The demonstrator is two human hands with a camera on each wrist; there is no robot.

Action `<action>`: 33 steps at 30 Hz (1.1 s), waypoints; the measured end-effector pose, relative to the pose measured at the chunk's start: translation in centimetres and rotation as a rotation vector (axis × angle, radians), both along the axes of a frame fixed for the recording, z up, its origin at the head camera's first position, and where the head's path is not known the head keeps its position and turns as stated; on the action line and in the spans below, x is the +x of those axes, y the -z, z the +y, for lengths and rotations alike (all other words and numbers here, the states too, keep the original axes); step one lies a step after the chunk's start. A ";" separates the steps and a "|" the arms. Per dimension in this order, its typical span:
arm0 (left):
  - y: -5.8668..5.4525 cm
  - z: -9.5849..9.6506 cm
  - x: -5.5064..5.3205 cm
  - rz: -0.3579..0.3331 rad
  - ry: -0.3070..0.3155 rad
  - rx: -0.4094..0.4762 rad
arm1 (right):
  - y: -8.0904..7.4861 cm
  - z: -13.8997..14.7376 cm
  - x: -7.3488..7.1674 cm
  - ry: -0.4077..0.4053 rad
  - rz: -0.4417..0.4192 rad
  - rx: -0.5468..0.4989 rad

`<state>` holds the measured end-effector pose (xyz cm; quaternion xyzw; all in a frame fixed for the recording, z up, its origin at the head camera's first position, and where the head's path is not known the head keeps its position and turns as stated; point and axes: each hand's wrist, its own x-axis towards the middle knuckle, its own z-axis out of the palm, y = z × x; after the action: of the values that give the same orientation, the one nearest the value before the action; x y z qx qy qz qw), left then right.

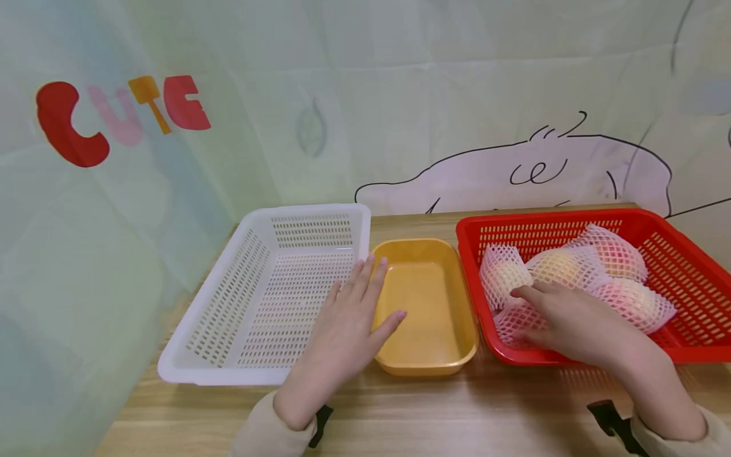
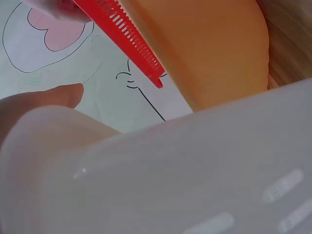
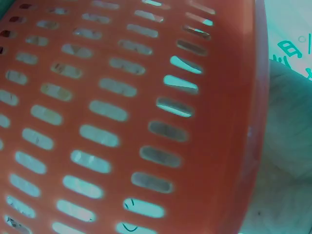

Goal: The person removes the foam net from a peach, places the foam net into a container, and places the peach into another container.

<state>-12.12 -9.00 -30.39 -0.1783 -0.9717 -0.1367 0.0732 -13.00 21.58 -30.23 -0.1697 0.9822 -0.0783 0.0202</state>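
My left hand is spread with straight fingers over the right rim of a white slotted basket, its thumb above a yellow tray. In the left wrist view the thumb shows beyond the pale basket wall. My right hand reaches over the near rim of a red slotted basket. Its fingers and thumb curl round a fruit in a pink foam net at the front left. Several more netted fruits lie around it. The red basket wall hides most of that hand in the right wrist view.
The three containers stand side by side on a wooden table. The yellow tray sits between the baskets. Behind and to the left hangs a pale printed cloth with coloured letters and a line drawing.
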 end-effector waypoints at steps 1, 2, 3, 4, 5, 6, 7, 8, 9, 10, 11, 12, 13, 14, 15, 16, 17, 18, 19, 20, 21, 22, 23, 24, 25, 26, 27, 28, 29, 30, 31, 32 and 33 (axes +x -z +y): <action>0.0 0.0 0.0 0.002 0.006 0.000 | 0.1 0.0 0.0 0.003 -0.006 0.002; 0.0 0.0 0.0 0.004 0.011 0.000 | 0.1 0.1 -0.1 0.006 -0.012 0.004; 0.0 0.0 0.1 0.006 0.017 0.000 | 0.2 0.1 -0.1 0.009 -0.017 0.005; 0.0 0.0 0.1 0.009 0.022 0.000 | 0.3 0.1 -0.1 0.010 -0.022 0.006; 0.0 0.0 0.1 0.015 0.027 -0.004 | 0.3 0.1 -0.2 0.011 -0.029 0.006; 0.0 0.0 0.1 0.020 0.030 -0.006 | 0.4 0.2 -0.2 0.013 -0.036 0.003; 0.0 0.0 0.1 0.027 0.034 -0.010 | 0.4 0.2 -0.2 0.014 -0.043 0.001; 0.0 0.0 0.1 0.031 0.038 -0.011 | 0.5 0.3 -0.3 0.014 -0.048 -0.001; -0.1 0.1 0.1 0.034 0.041 -0.013 | 0.5 0.3 -0.3 0.015 -0.054 -0.004; -0.1 0.1 0.1 0.039 0.044 -0.020 | 0.6 0.4 -0.3 0.015 -0.061 -0.007; -0.1 0.1 0.1 0.042 0.047 -0.026 | 0.6 0.4 -0.4 0.017 -0.067 -0.011; -0.1 0.1 0.2 0.044 0.051 -0.030 | 0.6 0.5 -0.4 0.017 -0.072 -0.014; -0.1 0.1 0.2 0.047 0.056 -0.035 | 0.6 0.5 -0.5 0.019 -0.079 -0.016; -0.1 0.1 0.2 0.048 0.061 -0.038 | 0.6 0.6 -0.6 0.022 -0.086 -0.020; -0.1 0.1 0.2 0.049 0.065 -0.043 | 0.6 0.6 -0.6 0.024 -0.092 -0.023; -0.1 0.1 0.2 0.051 0.069 -0.048 | 0.7 0.7 -0.7 0.027 -0.101 -0.026; -0.1 0.2 0.2 0.053 0.073 -0.047 | 0.7 0.7 -0.8 0.032 -0.108 -0.027; -0.1 0.2 0.2 0.056 0.078 -0.047 | 0.7 0.8 -0.9 0.037 -0.114 -0.028; -0.1 0.2 0.2 0.059 0.082 -0.047 | 0.8 0.9 -0.9 0.044 -0.124 -0.027; -0.1 0.2 0.3 0.063 0.086 -0.047 | 0.9 0.9 -1.0 0.051 -0.131 -0.025; -0.1 0.3 0.3 0.068 0.090 -0.048 | 0.9 1.0 -1.0 0.059 -0.141 -0.022; -0.1 0.3 0.3 0.075 0.093 -0.049 | 1.0 1.0 -1.1 0.065 -0.148 -0.019; -0.1 0.3 0.3 0.083 0.098 -0.051 | 1.0 1.1 -1.2 0.072 -0.155 -0.018; -0.1 0.3 0.3 0.089 0.102 -0.052 | 1.1 1.1 -1.2 0.081 -0.166 -0.019; -0.1 0.3 0.3 0.093 0.107 -0.051 | 1.1 1.2 -1.3 0.089 -0.178 -0.019; -0.1 0.4 0.4 0.096 0.112 -0.050 | 1.2 1.2 -1.4 0.095 -0.186 -0.020; -0.1 0.4 0.4 0.097 0.116 -0.046 | 1.2 1.3 -1.4 0.102 -0.197 -0.021; -0.1 0.4 0.4 0.097 0.120 -0.043 | 1.2 1.3 -1.5 0.108 -0.206 -0.021; -0.1 0.4 0.4 0.099 0.124 -0.039 | 1.3 1.4 -1.5 0.117 -0.219 -0.022; -0.2 0.4 0.4 0.099 0.127 -0.035 | 1.3 1.4 -1.6 0.122 -0.230 -0.021; -0.1 0.4 0.4 0.099 0.129 -0.031 | 1.3 1.5 -1.7 0.127 -0.239 -0.018; -0.1 0.5 0.4 0.101 0.130 -0.030 | 1.3 1.5 -1.7 0.129 -0.247 -0.016; -0.1 0.5 0.4 0.104 0.131 -0.029 | 1.4 1.5 -1.8 0.129 -0.254 -0.017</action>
<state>-11.69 -8.53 -30.30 -0.2493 -0.9547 -0.1178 0.1117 -14.81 23.12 -31.59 -0.0952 0.9799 -0.1085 0.1380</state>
